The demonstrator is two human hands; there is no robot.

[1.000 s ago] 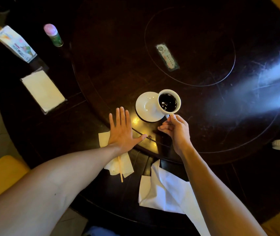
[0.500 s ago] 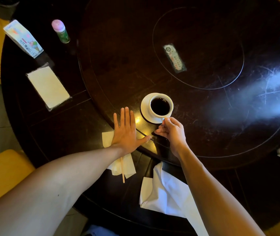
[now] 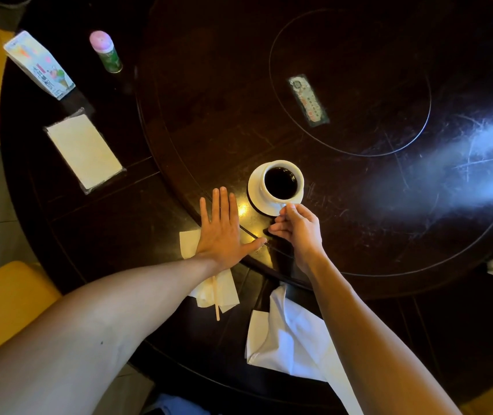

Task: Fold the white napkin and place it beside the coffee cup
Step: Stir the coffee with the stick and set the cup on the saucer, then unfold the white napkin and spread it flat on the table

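Observation:
A white coffee cup (image 3: 270, 195) full of black coffee sits on its white saucer (image 3: 255, 193) near the front of the raised round centre of the dark table (image 3: 374, 211). My right hand (image 3: 299, 230) pinches the cup's handle at the near side. My left hand (image 3: 220, 232) lies flat with fingers spread on the table, left of the saucer, its heel resting on a crumpled paper napkin (image 3: 224, 292). A large white napkin (image 3: 287, 339) lies loosely unfolded at the near table edge, partly under my right forearm.
A wooden stir stick (image 3: 217, 304) lies on the paper napkin. At the left stand a wrapped napkin packet (image 3: 84, 152), a printed carton (image 3: 40, 65) and a pink-capped bottle (image 3: 105, 52). A label (image 3: 308, 100) lies on the centre disc. Yellow chair (image 3: 2, 301) at lower left.
The cup stood on the table to the right of the saucer; my right hand has set it on the saucer. My left hand has stayed flat in place.

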